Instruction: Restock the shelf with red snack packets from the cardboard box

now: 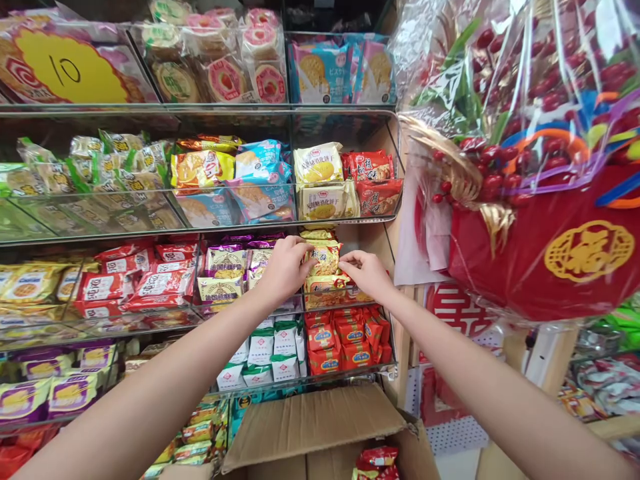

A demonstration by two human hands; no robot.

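Note:
Both arms reach forward to a shelf compartment of yellow snack packets. My left hand [287, 267], fingers closed, grips the left edge of a yellow packet [324, 261]. At the packet's right edge is my right hand [369, 272], thumb and fingers pinched together on it. Another yellow packet [323, 283] lies just below, behind the clear shelf front. Purple and cream packets [225, 263] fill the compartment to the left. Red packets [345, 337] stand on the shelf underneath, beside white and green ones [260, 347].
An open cardboard box [320, 427] with red packets [377, 463] inside stands below the shelves. Wrapped red decorations [545, 240] hang at the right, near my right forearm. Clear shelf edges [240, 227] run across.

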